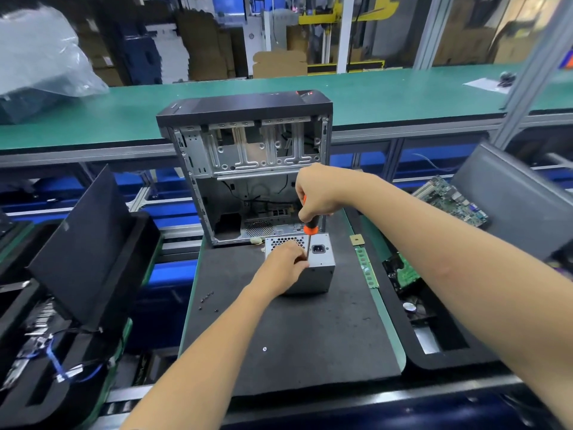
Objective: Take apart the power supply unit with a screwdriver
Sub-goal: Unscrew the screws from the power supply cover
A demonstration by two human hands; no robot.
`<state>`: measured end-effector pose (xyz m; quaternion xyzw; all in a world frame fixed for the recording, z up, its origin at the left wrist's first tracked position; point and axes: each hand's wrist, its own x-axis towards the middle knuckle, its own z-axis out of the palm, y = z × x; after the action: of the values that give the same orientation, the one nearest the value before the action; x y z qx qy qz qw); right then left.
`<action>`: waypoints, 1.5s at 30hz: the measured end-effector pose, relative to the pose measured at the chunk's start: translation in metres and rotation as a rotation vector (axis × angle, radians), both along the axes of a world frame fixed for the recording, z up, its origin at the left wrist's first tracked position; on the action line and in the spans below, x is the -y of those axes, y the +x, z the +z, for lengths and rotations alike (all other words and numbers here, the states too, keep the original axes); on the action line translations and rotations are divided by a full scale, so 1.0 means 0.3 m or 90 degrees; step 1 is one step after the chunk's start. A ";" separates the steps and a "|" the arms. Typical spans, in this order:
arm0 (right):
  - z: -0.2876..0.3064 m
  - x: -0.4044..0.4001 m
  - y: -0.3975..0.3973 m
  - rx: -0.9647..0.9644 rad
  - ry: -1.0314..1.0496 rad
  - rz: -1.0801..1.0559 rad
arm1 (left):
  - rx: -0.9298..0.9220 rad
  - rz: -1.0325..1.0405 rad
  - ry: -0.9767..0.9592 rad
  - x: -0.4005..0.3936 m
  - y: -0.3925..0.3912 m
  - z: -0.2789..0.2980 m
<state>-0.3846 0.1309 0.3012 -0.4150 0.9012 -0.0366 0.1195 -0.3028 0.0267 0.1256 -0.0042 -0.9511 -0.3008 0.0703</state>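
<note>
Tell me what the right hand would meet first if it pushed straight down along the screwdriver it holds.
Probably the power supply unit: the right hand grips the screwdriver upright, its shaft reaching the unit's top face beside the left hand. Exact contact point is unclear.

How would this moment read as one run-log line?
left hand steadies grey metal power supply box | right hand grips orange-handled screwdriver, tip down

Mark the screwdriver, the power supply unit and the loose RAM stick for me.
screwdriver [310,228]: head view, orange-and-black handle below the right hand.
power supply unit [322,271]: head view, its bare grey side panel.
RAM stick [367,270]: head view, middle of the green board.
</note>
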 end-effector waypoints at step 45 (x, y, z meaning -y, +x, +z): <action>-0.018 -0.002 -0.039 -0.011 -0.007 0.043 | 0.056 0.038 0.222 0.040 -0.014 -0.023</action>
<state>-0.3964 0.1315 0.2959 -0.4460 0.8876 -0.0336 0.1104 -0.3070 0.0148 0.1186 0.0496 -0.8864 -0.4588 0.0374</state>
